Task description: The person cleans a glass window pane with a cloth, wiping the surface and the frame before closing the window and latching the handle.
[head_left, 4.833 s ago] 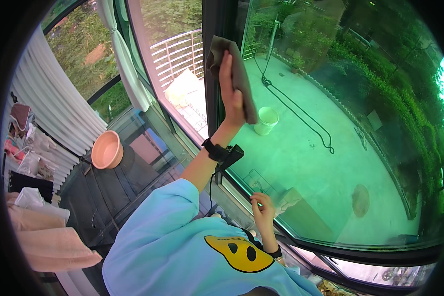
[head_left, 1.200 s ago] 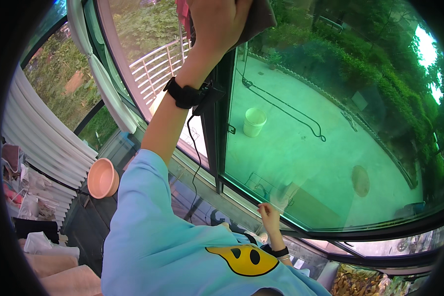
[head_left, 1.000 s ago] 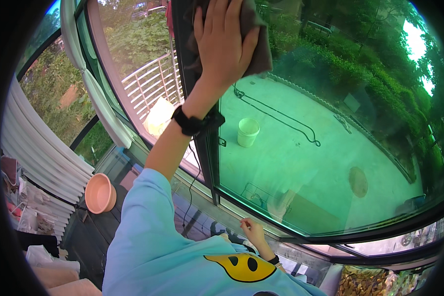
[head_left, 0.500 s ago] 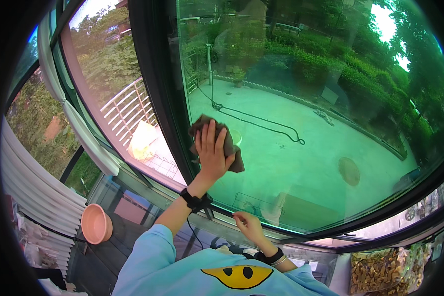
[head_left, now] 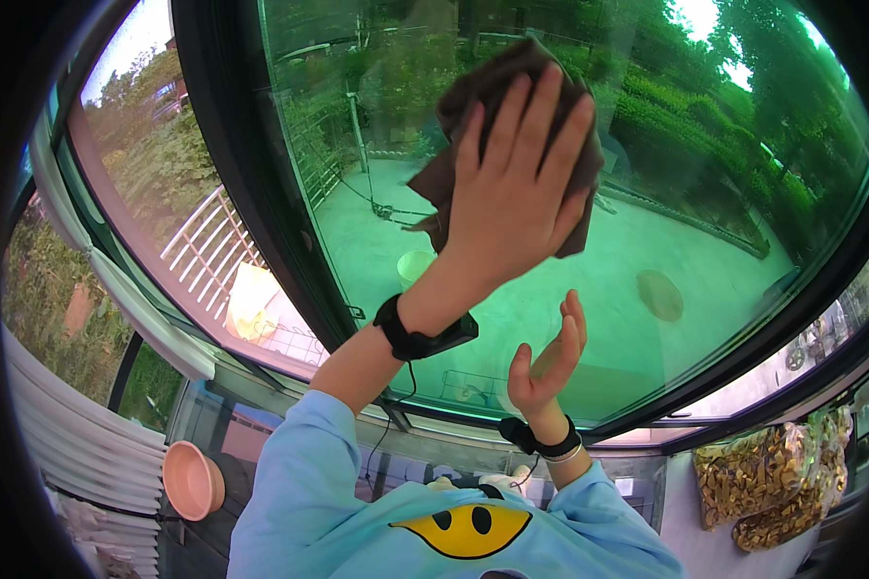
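A dark brown cloth lies against the green-tinted window pane. Flat on top of it is my left hand, fingers spread and thumb out to the right, holding the cloth to the glass. The palm side and the cloth beneath it are hidden. Lower and to the right, my right hand is raised in front of the pane, fingers up and thumb apart, with nothing in it. Each wrist wears a black band, and a thin cable hangs from the left one.
Left of the pane stands a thick black window frame, beside an opening with a white railing outside. A pink-orange basin sits at lower left near pleated curtains. Clear bags of dried brown pieces lie at lower right.
My left hand has slid the cloth up and to the right across the glass, away from the black frame. My right hand has risen to the right and opened out. The view has shifted slightly.
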The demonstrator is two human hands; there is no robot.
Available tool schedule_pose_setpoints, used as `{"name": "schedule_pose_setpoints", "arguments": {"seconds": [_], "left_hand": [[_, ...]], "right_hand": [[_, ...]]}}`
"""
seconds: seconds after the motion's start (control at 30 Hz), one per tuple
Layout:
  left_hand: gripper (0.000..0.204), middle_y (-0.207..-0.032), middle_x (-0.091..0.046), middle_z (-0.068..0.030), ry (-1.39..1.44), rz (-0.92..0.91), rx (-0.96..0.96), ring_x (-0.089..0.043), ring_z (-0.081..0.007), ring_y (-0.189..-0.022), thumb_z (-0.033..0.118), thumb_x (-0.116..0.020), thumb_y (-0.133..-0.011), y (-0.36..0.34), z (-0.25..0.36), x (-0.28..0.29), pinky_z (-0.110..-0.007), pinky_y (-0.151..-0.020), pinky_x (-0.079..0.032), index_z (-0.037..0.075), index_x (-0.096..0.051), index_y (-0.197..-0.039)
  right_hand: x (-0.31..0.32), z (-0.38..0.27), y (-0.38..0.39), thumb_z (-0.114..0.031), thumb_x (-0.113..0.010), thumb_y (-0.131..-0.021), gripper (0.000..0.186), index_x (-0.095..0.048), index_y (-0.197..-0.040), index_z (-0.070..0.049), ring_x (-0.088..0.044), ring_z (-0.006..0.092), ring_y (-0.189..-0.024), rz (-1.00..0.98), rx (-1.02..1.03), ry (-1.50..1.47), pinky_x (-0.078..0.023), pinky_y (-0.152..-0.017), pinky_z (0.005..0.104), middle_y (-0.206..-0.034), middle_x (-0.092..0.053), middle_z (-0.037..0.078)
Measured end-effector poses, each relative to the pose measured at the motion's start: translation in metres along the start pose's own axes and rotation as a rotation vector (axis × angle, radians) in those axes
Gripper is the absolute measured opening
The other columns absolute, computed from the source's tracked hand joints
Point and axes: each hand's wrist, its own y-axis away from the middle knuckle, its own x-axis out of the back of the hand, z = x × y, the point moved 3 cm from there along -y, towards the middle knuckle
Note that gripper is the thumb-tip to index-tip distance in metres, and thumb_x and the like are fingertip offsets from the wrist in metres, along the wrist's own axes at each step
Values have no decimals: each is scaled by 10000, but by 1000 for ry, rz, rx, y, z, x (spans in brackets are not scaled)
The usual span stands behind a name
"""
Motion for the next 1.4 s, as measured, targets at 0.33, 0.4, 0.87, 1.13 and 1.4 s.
{"name": "schedule_pose_setpoints", "arguments": {"seconds": [0.33,0.4,0.87,1.13,1.4], "left_hand": [[530,-1481,-307,-97,-29,-227,281,-303,-277,-1337,311,-503,-874,164,49,-24,-478,-1083,-186,189,-431,-1385],[539,-1476,-309,-110,5,-275,316,-295,-289,-1339,298,-535,-869,173,52,-25,-497,-1077,-200,180,-429,-1384],[474,-1413,-403,-82,12,-331,297,-400,-267,-1235,195,-600,-833,202,43,0,-404,-1014,-339,157,-531,-1301],[443,-1417,-371,-158,398,-454,446,-359,-351,-1276,88,-546,-853,200,37,22,-452,-1047,-314,75,-518,-1294],[434,-1438,-293,-227,528,-470,537,-341,-396,-1284,59,-541,-850,192,58,25,-465,-1052,-300,33,-502,-1281]], "right_hand": [[0,6,43,-4,-435,-738,629,-356,-1357,74,-278,508,-1311,-276,-91,86,-246,-1082,540,-1427,-304,285],[4,8,49,-19,-435,-744,638,-344,-1370,58,-271,499,-1321,-304,-166,39,-244,-1084,536,-1437,-293,283],[-1,10,86,-118,-489,-813,603,-340,-1367,70,-271,452,-1339,-459,-252,374,-212,-1091,540,-1429,-326,259],[-20,7,72,-210,-543,-849,715,-212,-1419,67,-191,465,-1366,-359,-368,562,-129,-1091,594,-1489,-199,259],[-19,27,59,-165,-544,-836,619,-329,-1387,18,-257,394,-1364,-261,-188,808,-177,-1090,592,-1475,-283,200]]}}
